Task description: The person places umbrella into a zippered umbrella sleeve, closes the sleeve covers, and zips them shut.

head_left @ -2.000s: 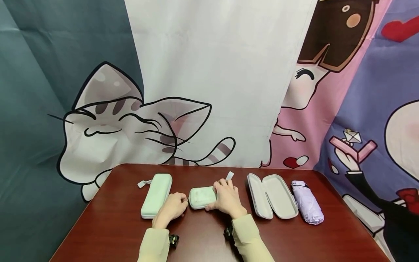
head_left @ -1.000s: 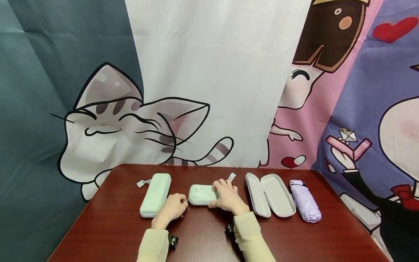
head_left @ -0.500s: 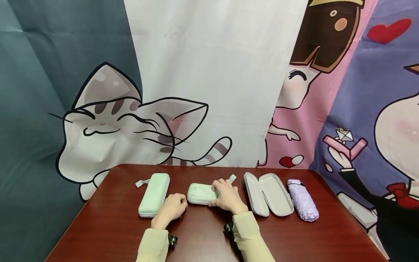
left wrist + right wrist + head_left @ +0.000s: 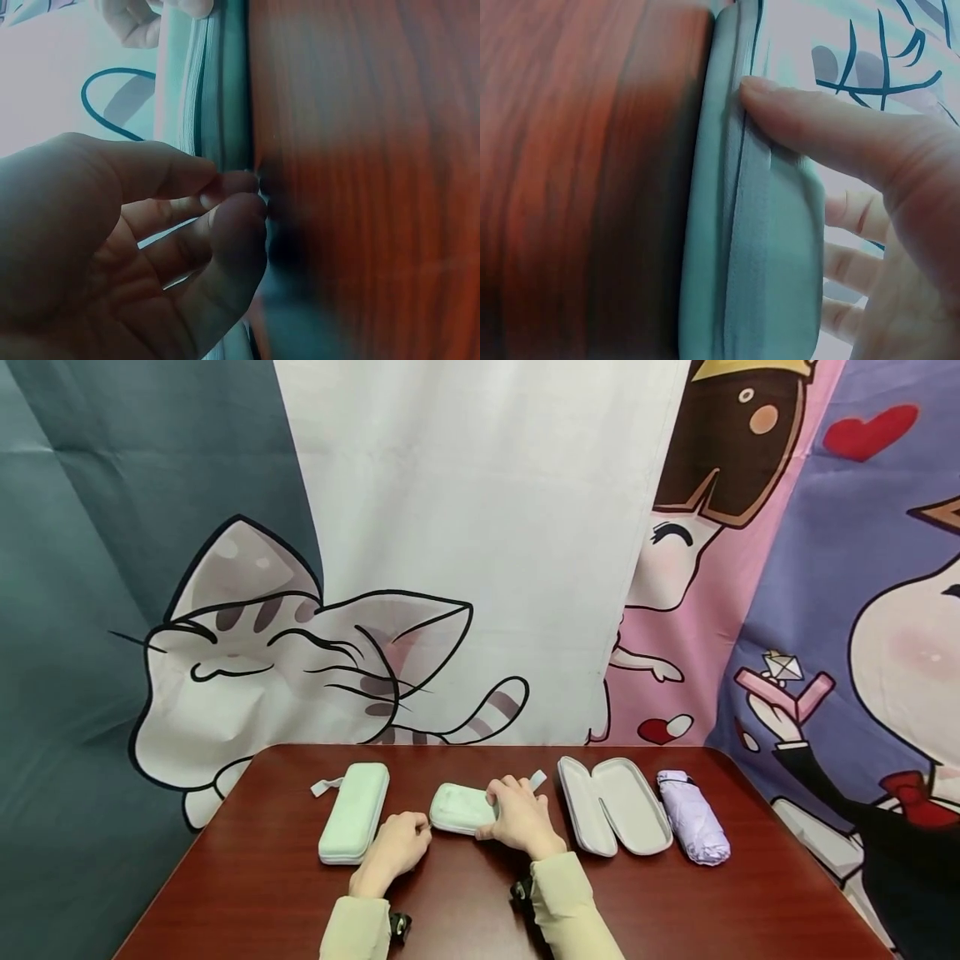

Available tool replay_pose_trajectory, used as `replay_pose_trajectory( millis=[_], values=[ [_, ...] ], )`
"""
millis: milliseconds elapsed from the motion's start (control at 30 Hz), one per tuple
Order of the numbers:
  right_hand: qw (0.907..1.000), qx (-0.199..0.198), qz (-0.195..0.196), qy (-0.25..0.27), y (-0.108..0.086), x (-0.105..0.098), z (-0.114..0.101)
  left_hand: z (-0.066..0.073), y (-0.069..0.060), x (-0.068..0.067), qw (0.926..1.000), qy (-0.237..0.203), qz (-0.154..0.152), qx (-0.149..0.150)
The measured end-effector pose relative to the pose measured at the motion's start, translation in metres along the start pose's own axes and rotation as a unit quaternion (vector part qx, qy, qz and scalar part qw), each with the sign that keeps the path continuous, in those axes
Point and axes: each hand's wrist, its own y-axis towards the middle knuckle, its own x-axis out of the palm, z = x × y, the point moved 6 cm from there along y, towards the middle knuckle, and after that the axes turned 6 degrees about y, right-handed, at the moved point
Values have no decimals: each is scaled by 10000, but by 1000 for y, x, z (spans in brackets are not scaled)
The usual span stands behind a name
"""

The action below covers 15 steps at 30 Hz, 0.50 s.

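Note:
A small mint-green zip case (image 4: 459,808) lies near the middle of the table in the head view. My right hand (image 4: 522,817) holds its right end, thumb on the near side and fingers over the top and far side. In the right wrist view the thumb (image 4: 810,124) presses on the grey zipper band (image 4: 746,225). At the case's left end my left hand (image 4: 401,843) pinches thumb and forefinger together beside the zipper. Whatever sits between those fingertips, apparently the zipper pull, is hidden in the left wrist view. The case looks closed.
A longer mint-green case (image 4: 355,814) with a pale strap (image 4: 326,787) lies left of the left hand. To the right, an opened grey-lined case (image 4: 630,806) sits beside a folded lilac umbrella (image 4: 693,818). A printed curtain (image 4: 480,527) hangs behind the brown table (image 4: 450,918).
The head view has shifted slightly. The small case has turned a little, its right end coming nearer to me. Both hands keep their places at its two ends.

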Motion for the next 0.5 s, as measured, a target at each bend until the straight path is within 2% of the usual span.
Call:
replay_pose_trajectory(
  millis=[100, 233, 500],
  values=[
    [9999, 147, 71, -13, 0, -1, 0, 1, 3, -1, 9997, 199, 95, 50],
    [9992, 343, 208, -78, 1, 0, -1, 3, 5, -2, 9994, 238, 151, 178],
    [9976, 574, 337, -203, -2, 5, -7, 5, 4, 3, 9996, 149, 17, 225]
  ],
)
